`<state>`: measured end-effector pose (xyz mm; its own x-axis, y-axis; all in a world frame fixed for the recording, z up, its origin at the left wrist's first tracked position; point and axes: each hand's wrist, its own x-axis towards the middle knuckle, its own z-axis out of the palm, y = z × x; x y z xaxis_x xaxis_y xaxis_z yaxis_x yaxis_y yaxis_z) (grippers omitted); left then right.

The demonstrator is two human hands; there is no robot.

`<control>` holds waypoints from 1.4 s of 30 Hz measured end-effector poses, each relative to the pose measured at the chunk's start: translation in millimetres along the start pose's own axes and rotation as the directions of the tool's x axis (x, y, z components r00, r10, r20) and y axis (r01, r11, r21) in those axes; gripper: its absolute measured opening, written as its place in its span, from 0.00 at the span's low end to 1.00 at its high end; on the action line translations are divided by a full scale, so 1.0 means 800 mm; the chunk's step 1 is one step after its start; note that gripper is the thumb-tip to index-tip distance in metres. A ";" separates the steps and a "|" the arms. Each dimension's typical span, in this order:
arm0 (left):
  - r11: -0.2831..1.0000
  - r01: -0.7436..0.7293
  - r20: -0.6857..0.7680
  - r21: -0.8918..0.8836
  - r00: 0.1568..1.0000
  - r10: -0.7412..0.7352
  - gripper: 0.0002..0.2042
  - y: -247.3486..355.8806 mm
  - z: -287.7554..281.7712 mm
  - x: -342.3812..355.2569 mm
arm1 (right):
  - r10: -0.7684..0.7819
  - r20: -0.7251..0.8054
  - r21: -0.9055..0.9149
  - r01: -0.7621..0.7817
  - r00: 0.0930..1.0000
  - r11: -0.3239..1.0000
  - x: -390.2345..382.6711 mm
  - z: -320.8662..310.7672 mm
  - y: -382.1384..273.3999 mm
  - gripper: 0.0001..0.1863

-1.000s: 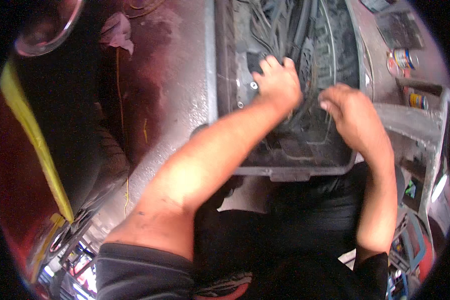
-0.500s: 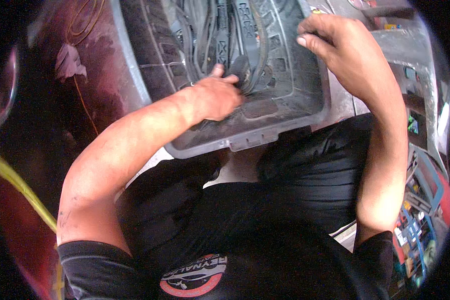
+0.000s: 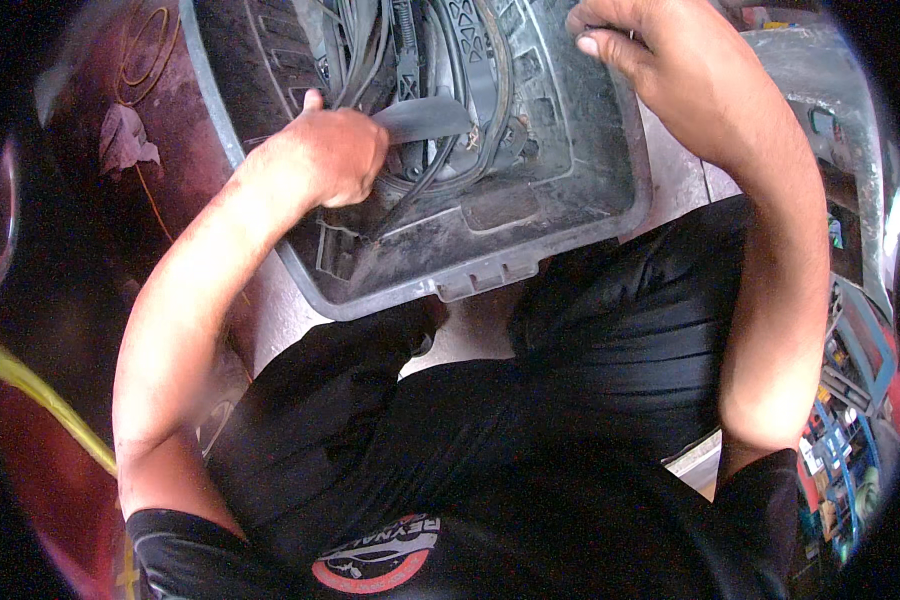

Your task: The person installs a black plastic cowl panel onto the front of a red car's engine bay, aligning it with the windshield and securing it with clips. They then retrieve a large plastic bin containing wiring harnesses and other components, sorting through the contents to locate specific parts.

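My left hand is closed round one end of a flat dark strip inside a grey plastic bin. The strip's free end points right across a bundle of dark cables and a long black ribbed part. Beside them, a thick black hose or cable curves down to the bin's bottom. At the bin's right rim, my right hand has its fingers curled in toward the thumb. Whatever may be between those fingertips is hidden.
The bin stands just beyond my knees. To the right are a grey panel with cutouts and a blue wire rack with small items. A crumpled rag and thin cord lie at left, above a yellow strip.
My left hand has moved left within the bin, and the flat dark strip now shows in its grip. My right hand stays curled by the right rim. The whole view has shifted slightly.
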<state>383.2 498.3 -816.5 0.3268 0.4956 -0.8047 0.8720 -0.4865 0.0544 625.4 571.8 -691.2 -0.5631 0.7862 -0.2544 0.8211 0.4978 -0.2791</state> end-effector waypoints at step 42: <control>0.747 0.013 0.107 0.664 0.988 -0.112 0.29 0.080 -0.043 0.158 | -0.090 -0.192 0.184 0.126 0.977 0.975 0.000 -0.009 0.066 0.09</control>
<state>492.7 554.5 -894.1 0.1866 0.4674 -0.8641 0.4135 -0.8352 -0.3625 669.0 600.6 -699.5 -0.6062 0.7940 -0.0456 0.7125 0.5167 -0.4747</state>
